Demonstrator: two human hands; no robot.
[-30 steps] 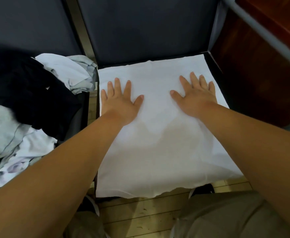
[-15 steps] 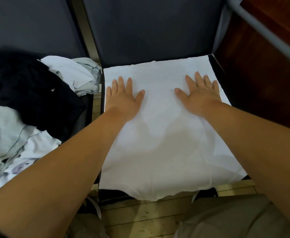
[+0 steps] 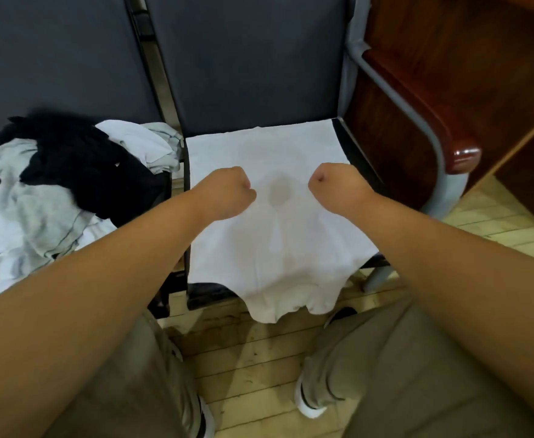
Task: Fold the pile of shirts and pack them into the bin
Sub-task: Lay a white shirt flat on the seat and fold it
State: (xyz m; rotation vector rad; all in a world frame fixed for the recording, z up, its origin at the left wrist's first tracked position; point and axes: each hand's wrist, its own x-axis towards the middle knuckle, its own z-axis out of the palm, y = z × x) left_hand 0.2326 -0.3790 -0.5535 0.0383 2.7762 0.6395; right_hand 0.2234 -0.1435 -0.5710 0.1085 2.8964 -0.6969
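Note:
A white shirt (image 3: 278, 248) lies spread on the dark seat of the chair (image 3: 359, 162) in front of me, its near edge hanging over the seat front. My left hand (image 3: 227, 192) and my right hand (image 3: 335, 188) are on the middle of the shirt, a palm's width apart. Both have their fingers curled down and under, out of sight, and appear to pinch the cloth. Creases run from both hands toward the near edge. The pile of shirts (image 3: 53, 191), black, white and grey, sits on the chair to the left. No bin is in view.
Dark chair backs (image 3: 253, 64) stand behind both seats. A grey metal arm frame (image 3: 430, 134) and dark wooden furniture (image 3: 468, 74) close off the right side. My knees in khaki trousers and the wooden floor (image 3: 250, 352) fill the foreground.
Both hands lay flat with straight fingers on the far part of the shirt. They have since drawn back to its middle and curled. The shirt's near edge has bunched narrower.

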